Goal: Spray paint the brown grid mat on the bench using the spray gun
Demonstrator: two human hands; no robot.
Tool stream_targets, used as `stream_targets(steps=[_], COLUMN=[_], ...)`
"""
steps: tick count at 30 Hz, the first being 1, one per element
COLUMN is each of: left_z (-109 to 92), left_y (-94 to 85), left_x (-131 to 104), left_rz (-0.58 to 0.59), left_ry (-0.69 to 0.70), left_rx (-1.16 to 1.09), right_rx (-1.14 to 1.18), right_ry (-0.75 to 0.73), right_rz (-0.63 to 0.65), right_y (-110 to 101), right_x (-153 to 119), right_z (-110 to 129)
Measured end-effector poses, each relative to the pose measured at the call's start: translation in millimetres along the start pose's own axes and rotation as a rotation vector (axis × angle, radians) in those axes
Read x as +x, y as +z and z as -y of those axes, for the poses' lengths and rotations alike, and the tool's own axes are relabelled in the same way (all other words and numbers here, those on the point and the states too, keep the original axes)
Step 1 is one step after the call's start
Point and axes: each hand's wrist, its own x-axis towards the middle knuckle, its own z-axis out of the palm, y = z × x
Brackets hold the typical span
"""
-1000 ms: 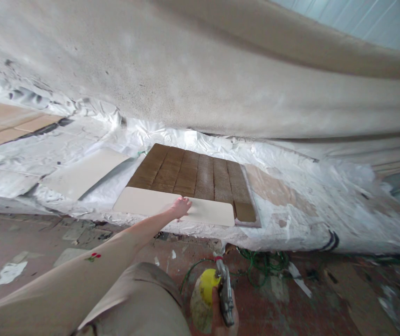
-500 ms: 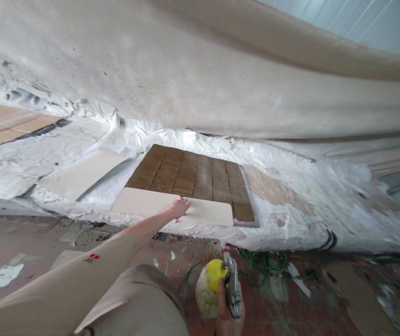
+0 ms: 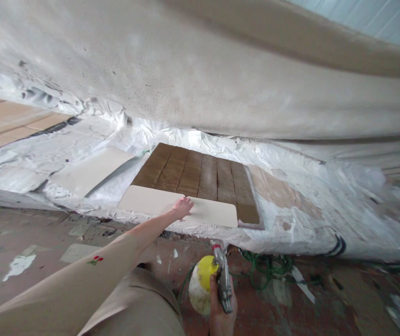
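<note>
My left hand (image 3: 183,207) is closed on the middle of a long off-white sheet (image 3: 147,200) with rounded corners. This sheet lies over the near edge of a dark brown panel (image 3: 190,172) marked with plank-like strips. At the panel's right end, a brown near corner shows past the sheet. Lower down, my right hand (image 3: 224,305) is wrapped round the handle of a metal spray gun (image 3: 224,276). A whitish paint cup with a yellow top (image 3: 201,283) is fixed to the gun's left side. The nozzle points forward at the table's front edge.
Wrinkled white plastic (image 3: 291,224) covers the long work surface. A loose pale sheet (image 3: 93,170) and tan boards (image 3: 18,121) lie to the left. Behind hangs a large beige cloth (image 3: 221,79). A tangled green hose (image 3: 265,268) lies beneath the front edge.
The spray gun has shifted left with my right hand. My left hand stays on the off-white sheet, which keeps its place on the panel. The whole view has shifted slightly.
</note>
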Motion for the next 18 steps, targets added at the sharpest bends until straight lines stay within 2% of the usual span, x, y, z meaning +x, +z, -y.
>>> stream_targets(steps=[6,13,18], left_z=[1.3,3.5,4.4], left_y=[3.3,4.0,5.4], left_x=[-2.0,-8.8,-9.0], left_rz=[-0.014,-0.036,-0.028], left_ry=[-0.01,0.045,0.05], left_rx=[-0.041,-0.086,-0.11], right_rx=[0.008,-0.025,-0.049], right_ry=[0.041,0.013,0.015], right_rz=[0.039,-0.007,0.012], right_y=[21.9,49.7,59.7], right_x=[-13.1,-21.0,-25.7], right_z=[13.1,38.2,38.1])
